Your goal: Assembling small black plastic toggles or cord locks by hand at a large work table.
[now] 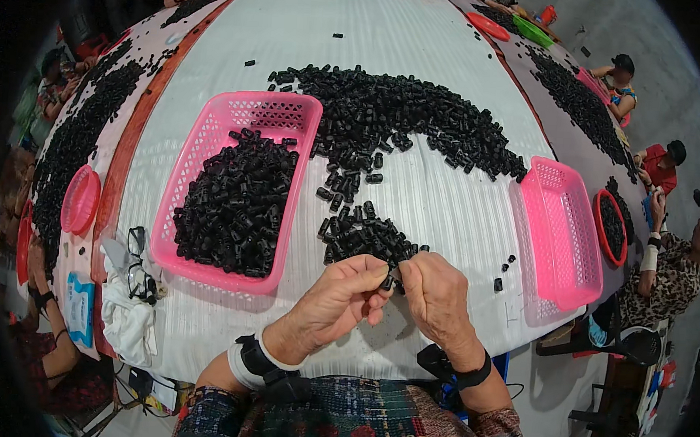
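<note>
A small black plastic piece point(387, 281) sits pinched between both hands just above the near edge of the desk point(445, 208), at the foot of a little heap of black pieces point(362, 236). The left hand point(344, 296) holds it in a narrow fingertip grip; the right hand point(435, 292) pinches the same piece from the other side. To the left, a pink basket point(280, 112) is half full of such pieces. A long black pile point(403, 114) curves beyond. An empty-looking pink basket point(561, 229) lies right. Glasses point(138, 263) rest on a white cloth point(127, 318).
</note>
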Demonstrator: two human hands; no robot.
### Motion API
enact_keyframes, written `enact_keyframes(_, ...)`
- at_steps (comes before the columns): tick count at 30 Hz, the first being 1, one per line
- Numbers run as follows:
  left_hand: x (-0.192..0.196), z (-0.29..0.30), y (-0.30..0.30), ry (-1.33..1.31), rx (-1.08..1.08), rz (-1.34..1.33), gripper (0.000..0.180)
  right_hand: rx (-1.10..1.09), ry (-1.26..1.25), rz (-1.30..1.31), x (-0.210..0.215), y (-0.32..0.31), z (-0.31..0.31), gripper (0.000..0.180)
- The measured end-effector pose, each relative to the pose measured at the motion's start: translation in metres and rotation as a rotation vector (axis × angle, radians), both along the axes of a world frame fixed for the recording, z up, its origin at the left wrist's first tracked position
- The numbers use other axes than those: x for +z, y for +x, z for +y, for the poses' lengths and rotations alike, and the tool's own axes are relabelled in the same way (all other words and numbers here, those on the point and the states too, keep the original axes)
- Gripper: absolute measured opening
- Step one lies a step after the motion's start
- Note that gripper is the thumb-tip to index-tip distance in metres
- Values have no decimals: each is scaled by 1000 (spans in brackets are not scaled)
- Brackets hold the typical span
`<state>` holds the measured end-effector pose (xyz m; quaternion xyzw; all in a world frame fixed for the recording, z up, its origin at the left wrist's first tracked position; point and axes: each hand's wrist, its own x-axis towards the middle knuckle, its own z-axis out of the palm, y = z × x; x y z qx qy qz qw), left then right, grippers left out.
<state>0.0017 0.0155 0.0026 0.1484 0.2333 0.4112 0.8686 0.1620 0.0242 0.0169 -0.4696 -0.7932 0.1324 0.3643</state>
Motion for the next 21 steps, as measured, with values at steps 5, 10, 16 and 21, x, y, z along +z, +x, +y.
enact_keyframes(5, -2, 1, 0, -19, -3, 10, 14, 0, 16, -32, 0, 0, 0, 17)
enact_keyframes(10, -1, 0, 1, -30, 25, 56, 12, -6, 25, -75, -4, -3, -2, 16)
enact_keyframes(16, 2, 1, 2, -35, 48, 102, 10, 5, -52, 22, -4, 0, -2, 15)
enact_keyframes(21, 3, 1, 1, -17, 38, 101, 10, -1, -22, -5, 3, 0, 0, 17)
